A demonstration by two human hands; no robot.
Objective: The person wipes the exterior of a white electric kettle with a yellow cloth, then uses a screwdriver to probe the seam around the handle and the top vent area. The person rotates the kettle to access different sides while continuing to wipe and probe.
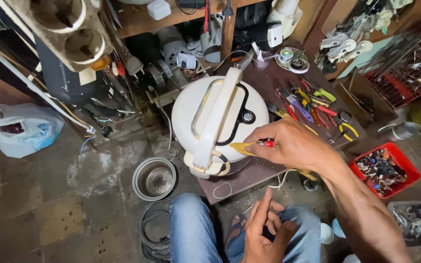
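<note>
A smooth, slightly glossy cream plastic is being shown by the rice cooker (219, 119), its lid trimmed in matt black. A yellow and red plastic handle is being shown on the screwdriver (249, 146) gripped in the right hand (293, 143). Dull, stained metal is being seen in the bowl (154, 178). Faded blue denim is being worn under the left hand (264, 234). Rough, grimy concrete is being presented by the floor (49, 195), glossy red plastic by the tray (385, 170).

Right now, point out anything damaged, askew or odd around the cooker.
The white rice cooker lies tipped on the brown board, lid facing up at the camera. The right hand holds a yellow-handled tool against its edge. Loose white wire dangles off the board.
</note>
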